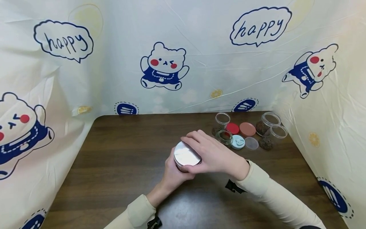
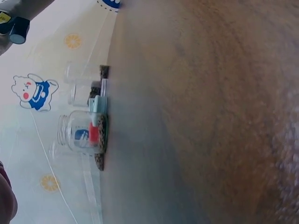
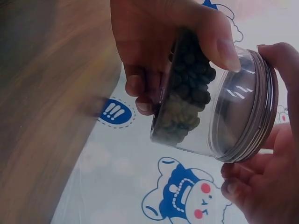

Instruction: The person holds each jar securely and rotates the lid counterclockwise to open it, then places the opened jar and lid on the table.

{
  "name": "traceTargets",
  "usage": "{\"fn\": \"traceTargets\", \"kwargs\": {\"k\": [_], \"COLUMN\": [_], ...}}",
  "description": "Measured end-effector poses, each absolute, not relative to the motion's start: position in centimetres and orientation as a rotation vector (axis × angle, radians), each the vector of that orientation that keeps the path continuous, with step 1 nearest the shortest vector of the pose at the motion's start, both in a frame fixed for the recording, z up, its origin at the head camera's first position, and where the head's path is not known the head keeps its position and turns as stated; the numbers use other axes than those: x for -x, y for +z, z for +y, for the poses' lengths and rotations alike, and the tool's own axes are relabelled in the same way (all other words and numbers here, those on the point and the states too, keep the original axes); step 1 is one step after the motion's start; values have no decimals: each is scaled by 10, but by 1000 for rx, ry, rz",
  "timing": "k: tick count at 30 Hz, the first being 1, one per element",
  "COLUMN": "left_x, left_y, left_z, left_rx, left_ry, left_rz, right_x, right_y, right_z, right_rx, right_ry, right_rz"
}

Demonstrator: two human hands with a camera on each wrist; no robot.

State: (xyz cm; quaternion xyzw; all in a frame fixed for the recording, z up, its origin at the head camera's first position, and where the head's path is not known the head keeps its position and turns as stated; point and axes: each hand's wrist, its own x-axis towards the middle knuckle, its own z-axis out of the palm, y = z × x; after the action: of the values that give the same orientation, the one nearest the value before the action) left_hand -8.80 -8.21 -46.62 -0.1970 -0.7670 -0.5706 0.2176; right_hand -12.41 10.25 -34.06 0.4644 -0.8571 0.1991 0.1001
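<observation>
Over the middle of the table, my left hand point(image 1: 175, 174) grips the body of a clear jar point(image 3: 210, 123). Dark bean-like pieces fill its bottom part, as the right wrist view shows. A shiny silver lid point(image 1: 186, 156) sits on the jar's mouth. From above, my right hand point(image 1: 214, 156) holds the lid's rim, thumb on the near side and fingers on the far side. The right wrist view has the jar tilted on its side, with the left thumb along its wall. My left palm is hidden behind the jar in the head view.
At the back right of the brown table point(image 1: 120, 159) stand several lidless jars with dark contents, among them a glass jar point(image 2: 81, 133). Between them lie a red lid point(image 1: 232, 128), a salmon lid point(image 1: 247, 129), a light blue lid point(image 1: 238, 142) and a translucent lid point(image 1: 251, 143). Printed cloth surrounds the table.
</observation>
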Motion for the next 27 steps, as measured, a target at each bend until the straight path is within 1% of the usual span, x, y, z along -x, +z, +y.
{"fn": "traceTargets", "kwargs": {"k": [9,27], "left_x": [89,89], "left_y": [-468,-471], "left_z": [-83,-87], "left_rx": [534,551], "left_ry": [-1570,-1553], "left_rz": [-2131,-2138], "right_x": [127,125], "right_y": [-343,-345], "right_z": [103,93], "right_rx": [-1405,-1367], "right_ry": [584,521], "right_rz": [-2503,-2505]}}
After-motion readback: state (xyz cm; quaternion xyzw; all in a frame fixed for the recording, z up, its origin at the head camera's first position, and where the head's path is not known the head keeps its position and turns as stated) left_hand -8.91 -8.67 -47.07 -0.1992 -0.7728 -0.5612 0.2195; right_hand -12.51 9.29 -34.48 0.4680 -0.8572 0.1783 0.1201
